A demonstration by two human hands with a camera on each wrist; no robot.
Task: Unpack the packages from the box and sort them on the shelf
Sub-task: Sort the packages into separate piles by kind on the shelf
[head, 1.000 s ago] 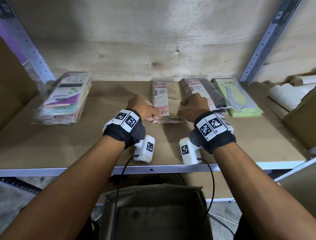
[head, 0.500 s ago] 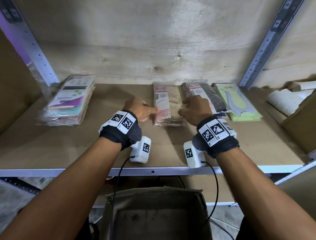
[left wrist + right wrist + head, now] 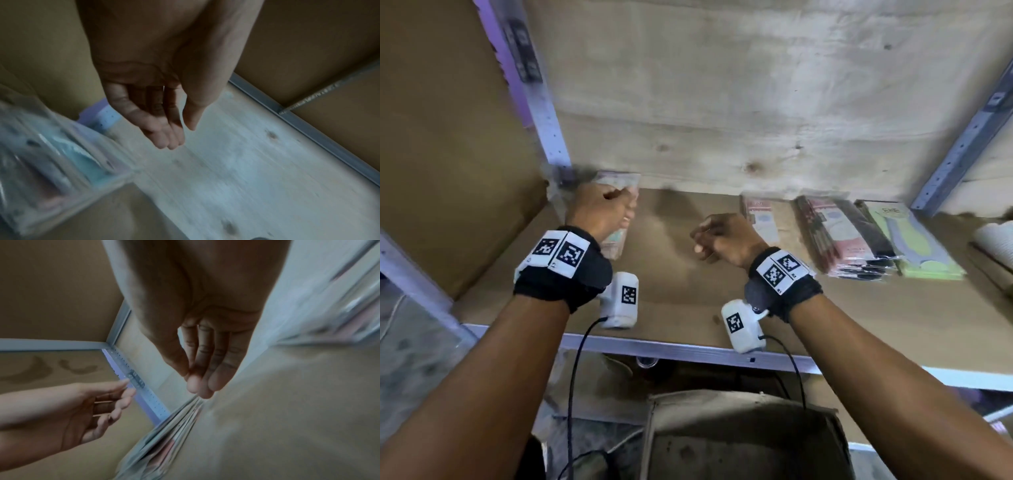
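Note:
Several stacks of clear-wrapped flat packages lie on the brown shelf (image 3: 681, 281). My left hand (image 3: 619, 207) hovers over the far-left stack (image 3: 616, 240) by the corner post, fingers relaxed and holding nothing; in the left wrist view the left hand (image 3: 179, 138) is empty beside that blurred stack (image 3: 51, 154). My right hand (image 3: 705, 240) is mid-shelf, just left of the pink and beige stack (image 3: 760, 216), also empty. The right wrist view shows the right hand (image 3: 197, 386) with its fingers straight and together. The brown box (image 3: 743, 438) sits below the shelf edge.
Right of the pink stack lie a dark and pink stack (image 3: 846, 240) and a green stack (image 3: 917, 240). White rolled goods (image 3: 996, 240) sit at the far right. A cardboard wall (image 3: 448, 137) and metal post (image 3: 544, 120) close the left side.
Both hands have let go of the pink and beige stack and moved left. The left hand now reaches the far-left stack, and the head view has swung left.

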